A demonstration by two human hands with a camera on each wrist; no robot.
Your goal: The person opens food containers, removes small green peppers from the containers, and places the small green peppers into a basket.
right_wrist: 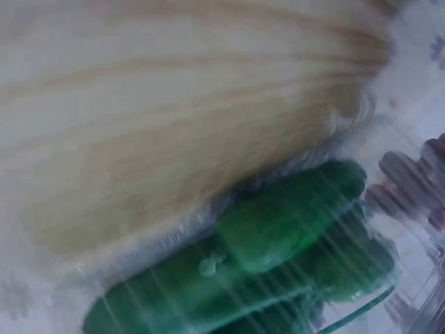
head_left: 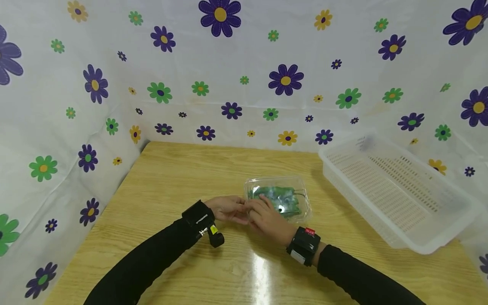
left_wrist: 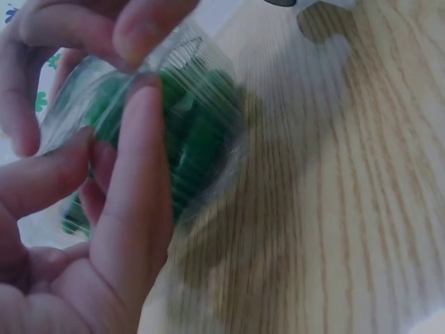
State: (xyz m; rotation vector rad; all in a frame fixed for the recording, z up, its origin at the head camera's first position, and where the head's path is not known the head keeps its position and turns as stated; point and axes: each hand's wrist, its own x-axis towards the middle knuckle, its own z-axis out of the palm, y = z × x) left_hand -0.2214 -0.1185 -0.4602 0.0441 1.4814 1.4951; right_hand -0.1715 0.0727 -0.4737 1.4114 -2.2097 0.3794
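A clear plastic box [head_left: 306, 215] lies on the table, holding several green peppers [head_left: 280, 198], one with a thin stem. My left hand [head_left: 228, 209] is at the box's left end, and in the left wrist view its fingertips pinch the clear plastic edge. Just beside it my right hand [head_left: 270, 221] reaches over the near left corner, thumb and fingers gripping that same edge. Through the plastic, the right wrist view has the peppers [right_wrist: 292, 216] up close, long and glossy. Part of the box's left end is hidden behind both hands.
On the right of the wooden table [head_left: 183, 169] stands a white perforated plastic basket [head_left: 381, 220], tilted in view. A white flowered cloth [head_left: 244, 55] hangs behind and along the sides. Each wrist wears a black strap with a small device [head_left: 304, 245].
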